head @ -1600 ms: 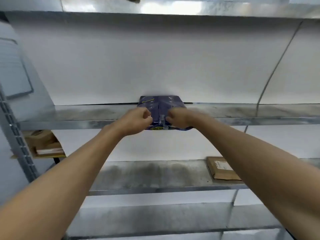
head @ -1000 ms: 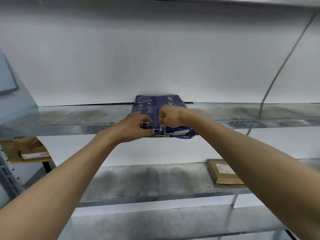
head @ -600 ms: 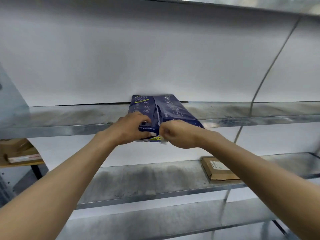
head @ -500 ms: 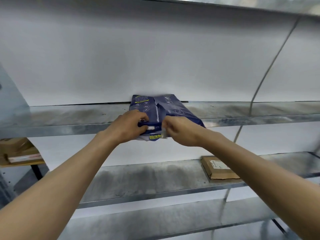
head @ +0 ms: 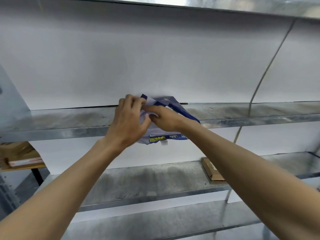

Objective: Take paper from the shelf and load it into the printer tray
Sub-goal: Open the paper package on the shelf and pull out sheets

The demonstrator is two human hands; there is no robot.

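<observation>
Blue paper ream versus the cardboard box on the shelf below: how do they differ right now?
The blue paper ream lies on the upper shelf, overhanging its edge; the cardboard box sits on the lower shelf. The ream's wrapper is torn open, with both hands on it; the box is untouched. Both lie flat.

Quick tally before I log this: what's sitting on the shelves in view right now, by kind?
Blue-wrapped paper ream, wrapper torn open, both hands on it: 1
Cardboard box, lower shelf right: 1
Brown cardboard stack, far left, item count unclear: 1
Total: 3
</observation>
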